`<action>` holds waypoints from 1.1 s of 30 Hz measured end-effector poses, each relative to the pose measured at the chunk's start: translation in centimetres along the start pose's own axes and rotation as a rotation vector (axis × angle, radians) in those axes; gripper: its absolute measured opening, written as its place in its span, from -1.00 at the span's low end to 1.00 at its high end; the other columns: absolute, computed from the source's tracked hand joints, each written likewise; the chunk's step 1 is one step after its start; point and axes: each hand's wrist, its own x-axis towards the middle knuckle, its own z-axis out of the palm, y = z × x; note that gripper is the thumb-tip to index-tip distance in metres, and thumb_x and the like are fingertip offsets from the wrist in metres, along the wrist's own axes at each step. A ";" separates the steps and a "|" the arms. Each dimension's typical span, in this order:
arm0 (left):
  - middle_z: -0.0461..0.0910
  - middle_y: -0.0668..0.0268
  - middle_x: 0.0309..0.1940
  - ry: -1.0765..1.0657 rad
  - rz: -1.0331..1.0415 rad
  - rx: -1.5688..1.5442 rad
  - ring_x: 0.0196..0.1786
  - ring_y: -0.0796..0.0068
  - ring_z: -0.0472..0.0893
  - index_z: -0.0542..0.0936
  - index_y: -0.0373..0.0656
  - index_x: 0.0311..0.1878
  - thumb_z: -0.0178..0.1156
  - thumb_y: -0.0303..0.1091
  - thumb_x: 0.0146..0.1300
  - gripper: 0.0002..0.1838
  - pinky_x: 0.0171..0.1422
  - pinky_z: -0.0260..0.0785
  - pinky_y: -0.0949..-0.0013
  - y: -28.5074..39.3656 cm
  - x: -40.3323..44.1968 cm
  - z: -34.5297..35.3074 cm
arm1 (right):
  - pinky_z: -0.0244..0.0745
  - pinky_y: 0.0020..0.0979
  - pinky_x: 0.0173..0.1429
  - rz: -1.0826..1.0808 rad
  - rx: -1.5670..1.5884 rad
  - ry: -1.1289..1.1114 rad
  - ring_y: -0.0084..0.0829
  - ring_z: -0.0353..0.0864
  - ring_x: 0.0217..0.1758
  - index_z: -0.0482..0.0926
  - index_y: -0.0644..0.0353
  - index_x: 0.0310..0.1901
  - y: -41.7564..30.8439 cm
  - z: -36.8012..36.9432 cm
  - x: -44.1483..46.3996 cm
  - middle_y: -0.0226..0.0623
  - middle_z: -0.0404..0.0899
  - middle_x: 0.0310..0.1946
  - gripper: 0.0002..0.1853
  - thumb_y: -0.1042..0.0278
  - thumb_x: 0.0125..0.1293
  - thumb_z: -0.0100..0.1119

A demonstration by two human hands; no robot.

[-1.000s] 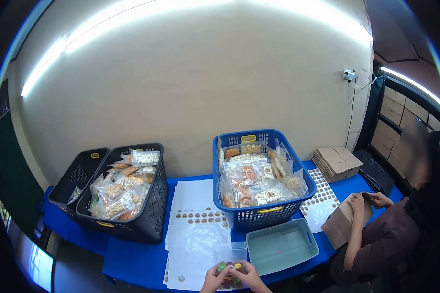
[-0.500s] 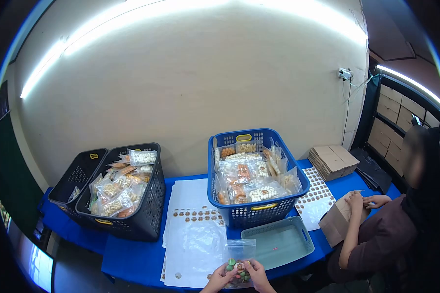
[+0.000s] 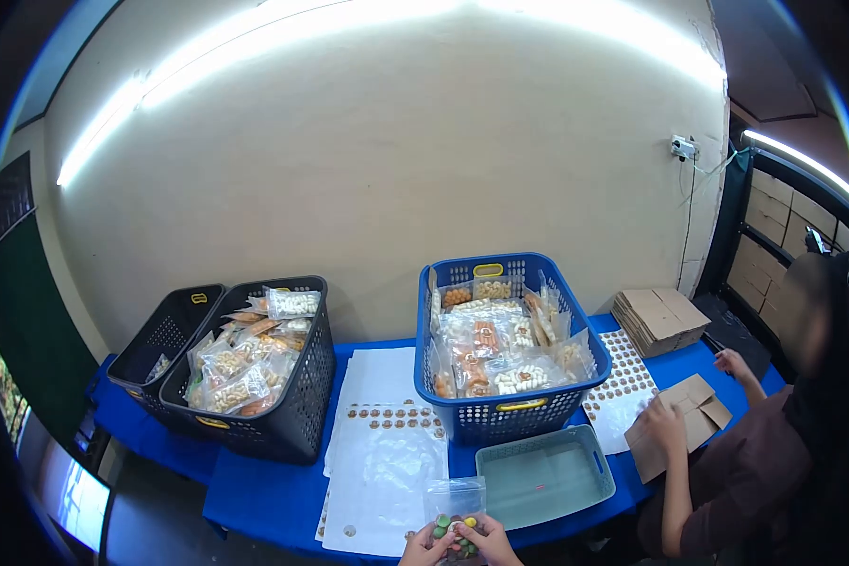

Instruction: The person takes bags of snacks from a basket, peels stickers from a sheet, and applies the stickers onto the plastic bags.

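A clear zip bag point(image 3: 456, 497) with green, yellow and dark red pieces inside is held upright at the bottom centre. My left hand point(image 3: 424, 546) pinches its left side, and my right hand point(image 3: 493, 542) grips the right side. Both thumbs press on the front, near a round label. Just beyond the hands lie white sheets of round brown stickers point(image 3: 387, 457), partly peeled. Right of the bag sits a shallow grey-green tray point(image 3: 519, 512) with a small pink scrap in it.
A blue basket point(image 3: 575, 404) of snack bags stands behind the tray. On the left are a filled black basket point(image 3: 316, 387) and another black basket point(image 3: 127, 351). At right, a co-worker handles a cardboard box point(image 3: 693, 415) near stacked flat cartons point(image 3: 665, 321).
The view has shifted slightly, and my hands with the bag sit a little lower relative to the table. The co-worker's box is lower and flatter, with one of that person's hands moved away.
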 end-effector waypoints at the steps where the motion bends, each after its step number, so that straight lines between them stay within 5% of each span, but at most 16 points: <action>1: 0.53 0.32 -0.31 0.007 -0.006 -0.005 -0.31 0.61 0.53 0.42 -0.23 -0.02 0.07 -0.38 0.21 -0.72 -0.30 0.40 0.59 -0.6 0.0 -0.1 | 0.39 -0.63 -0.34 -0.033 -0.009 0.021 -0.66 0.44 -0.42 0.48 0.26 -0.21 -0.2 0.2 0.0 -0.45 0.49 -0.44 -0.75 0.27 0.18 0.14; 7: 0.54 0.35 -0.33 0.053 -0.041 0.023 -0.31 0.62 0.53 0.43 -0.22 -0.04 0.08 -0.36 0.21 -0.74 -0.30 0.39 0.59 1.2 -0.2 0.8 | 0.38 -0.62 -0.39 0.101 0.207 -0.046 -0.65 0.44 -0.47 0.48 0.22 -0.29 -0.1 -0.4 0.8 -0.46 0.46 -0.46 -0.82 0.29 0.19 0.13; 10: 0.54 0.35 -0.32 0.130 0.044 0.231 -0.31 0.62 0.53 0.43 -0.21 -0.05 0.07 -0.36 0.22 -0.74 -0.30 0.39 0.59 -3.8 0.9 -0.7 | 0.39 -0.63 -0.41 0.112 0.256 -0.109 -0.66 0.44 -0.49 0.47 0.22 -0.27 0.0 0.1 1.6 -0.45 0.46 -0.47 -0.83 0.32 0.18 0.13; 11: 0.53 0.34 -0.31 0.064 -0.003 0.012 -0.31 0.61 0.53 0.43 -0.21 -0.05 0.07 -0.33 0.22 -0.74 -0.29 0.38 0.59 1.2 -0.4 -0.1 | 0.40 -0.64 -0.42 0.126 0.286 -0.088 -0.64 0.46 -0.48 0.45 0.23 -0.24 0.8 0.2 1.9 -0.44 0.47 -0.47 -0.82 0.35 0.17 0.15; 18: 0.53 0.32 -0.24 0.130 -0.120 -0.184 -0.27 0.61 0.51 0.44 -0.23 -0.02 0.05 -0.23 0.24 -0.67 -0.27 0.37 0.58 0.9 -0.3 0.6 | 0.40 -0.60 -0.35 0.001 0.006 -0.137 -0.63 0.45 -0.41 0.45 0.23 -0.22 -1.3 -0.1 1.5 -0.44 0.46 -0.45 -0.79 0.36 0.14 0.18; 33: 0.53 0.40 -0.41 0.017 -0.098 -0.105 -0.40 0.67 0.48 0.44 -0.20 -0.05 0.07 -0.25 0.22 -0.71 -0.34 0.31 0.62 5.8 -0.2 2.9 | 0.40 -0.58 -0.22 0.030 0.051 -0.053 -0.59 0.47 -0.31 0.44 0.22 -0.16 -2.8 -1.8 0.1 -0.43 0.49 -0.34 -0.73 0.40 0.10 0.21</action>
